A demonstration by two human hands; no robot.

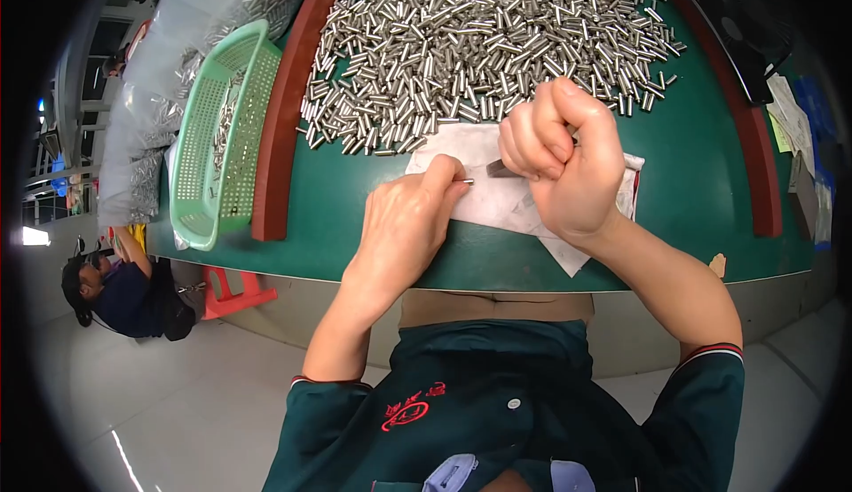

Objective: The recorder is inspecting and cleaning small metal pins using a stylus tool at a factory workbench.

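Note:
My left hand (408, 221) is closed over a white sheet (515, 204) on the green table. Between its thumb and forefinger it pinches a small silvery metal pin (469, 181). Curled into a fist above the sheet's right part is my right hand (572, 155). A flat dark tool (502, 170) sticks out from that fist toward the left hand; its handle is hidden by the fingers, so its kind is unclear. Its tip is a short way right of the pin. Beyond both hands spreads a large heap of loose metal pins (479, 39).
Reddish-brown wooden rails (288, 119) (754, 164) edge the table (337, 199). Left of it stand a green plastic basket (191, 181) with pins and clear bags (146, 119) of pins. A dark fan (741, 13) is at the far right. Another person (133, 288) sits near a red stool (235, 295).

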